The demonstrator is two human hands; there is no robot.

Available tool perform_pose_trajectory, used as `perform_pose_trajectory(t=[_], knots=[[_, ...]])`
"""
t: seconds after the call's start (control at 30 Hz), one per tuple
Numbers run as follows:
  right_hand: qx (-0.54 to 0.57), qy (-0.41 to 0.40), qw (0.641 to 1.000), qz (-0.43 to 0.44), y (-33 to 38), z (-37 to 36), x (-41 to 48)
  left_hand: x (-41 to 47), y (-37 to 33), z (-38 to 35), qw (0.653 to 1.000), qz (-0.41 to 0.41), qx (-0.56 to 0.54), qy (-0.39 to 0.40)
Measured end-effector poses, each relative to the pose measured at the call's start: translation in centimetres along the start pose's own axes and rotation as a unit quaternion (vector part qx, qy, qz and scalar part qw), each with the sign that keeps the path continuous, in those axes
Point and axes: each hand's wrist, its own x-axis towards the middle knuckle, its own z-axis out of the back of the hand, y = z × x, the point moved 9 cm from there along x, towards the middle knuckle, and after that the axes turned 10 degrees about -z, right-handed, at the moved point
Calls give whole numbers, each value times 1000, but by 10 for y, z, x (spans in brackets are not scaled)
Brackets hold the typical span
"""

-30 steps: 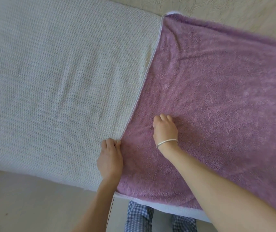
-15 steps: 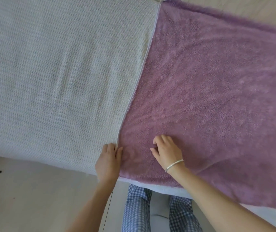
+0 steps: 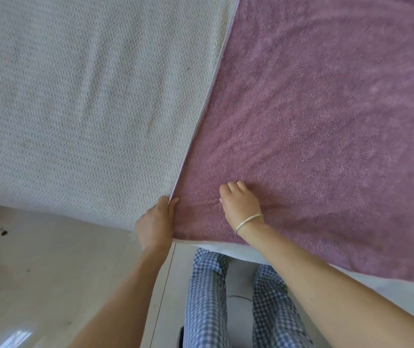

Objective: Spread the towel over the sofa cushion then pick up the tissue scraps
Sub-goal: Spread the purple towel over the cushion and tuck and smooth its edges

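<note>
A purple towel [image 3: 326, 121] lies spread flat over the right part of the pale woven sofa cushion [image 3: 75, 109]. My left hand [image 3: 155, 222] pinches the towel's near left corner, at the cushion's front edge. My right hand [image 3: 241, 202], with a bracelet on its wrist, presses on the towel with bent fingers just right of that corner. Faint ripples in the towel fan out from my right hand. I see no tissue scraps on the cushion.
Light tiled floor [image 3: 50, 285] runs below the cushion's front edge. A small dark speck [image 3: 3, 232] lies on it at the left. My legs in blue checked trousers [image 3: 208, 297] stand close to the cushion.
Both hands have slid toward the cushion's front edge along the towel. My left hand now holds its near corner. The view has shifted closer and lower.
</note>
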Motion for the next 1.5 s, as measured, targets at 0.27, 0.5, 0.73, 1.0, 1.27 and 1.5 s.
perform_pose_trajectory(t=[0.27,0.5,0.73,1.0,1.27,1.5], knots=[[25,-25,999,-31,-8,10,-14,0,-38,19,974,-140,47,-174],[60,-69,994,55,-25,22,-75,-44,-111,-19,884,-400,136,-200],[-75,-28,997,15,-73,-7,-120,-81,-132,-75,831,-516,176,-106],[-13,-57,998,-26,-86,1,-111,-75,-147,-68,825,-518,193,-121],[24,-45,998,-26,-84,10,-122,-93,-158,-79,816,-533,213,-70],[-39,-105,986,-126,-159,22,-147,-109,-249,-116,815,-538,214,0]])
